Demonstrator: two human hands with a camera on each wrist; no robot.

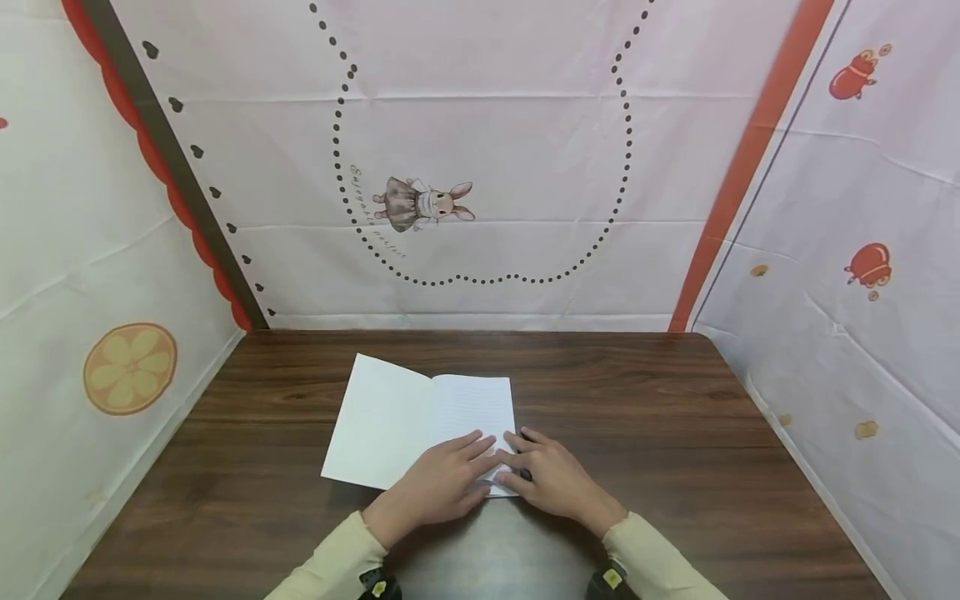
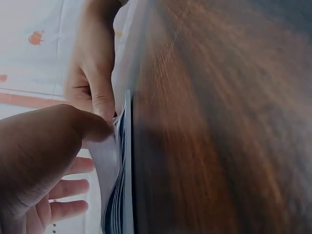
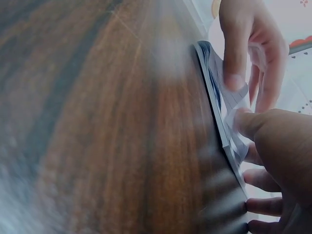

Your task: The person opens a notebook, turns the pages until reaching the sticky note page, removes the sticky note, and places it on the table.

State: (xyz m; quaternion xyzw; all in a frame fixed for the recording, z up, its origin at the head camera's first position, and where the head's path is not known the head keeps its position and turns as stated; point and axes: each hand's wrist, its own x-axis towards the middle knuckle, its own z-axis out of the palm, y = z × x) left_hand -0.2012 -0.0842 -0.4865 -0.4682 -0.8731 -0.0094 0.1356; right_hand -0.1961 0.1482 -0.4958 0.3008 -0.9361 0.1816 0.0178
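Near the middle of the desk [image 1: 637, 400], close to the person's side, I have an open notebook [image 1: 420, 425], with a blank white leaf on the left and a faintly ruled page [image 1: 472, 404] on the right. Both hands meet over the lower part of that page. The left hand [image 1: 446, 479] lies across it with the fingers spread and the thumb tip pressing on the paper. The right hand [image 1: 551, 479] comes in at the outer edge, fingers spread too, its thumb down on the page close to the other thumb. In the wrist views the upper sheets bulge away from the stack beneath.

I judge the notebook light, and the single sheets thin, soft and easy to crease or tear; the block under them looks stiffer. I would take a sheet by its outer edge or corner, lightly, and steady the rest near the spine, since a smooth cover may slide.

The desk is dark, wood-grained and glossy, with a pale sheen by the near edge. Printed cloth encloses it: the back cloth [image 1: 487, 142] carries dotted lines and a sideways rabbit figure [image 1: 420, 202], the left cloth [image 1: 45, 233] an orange slice [image 1: 130, 368], the right cloth [image 1: 825, 217] small red motifs.
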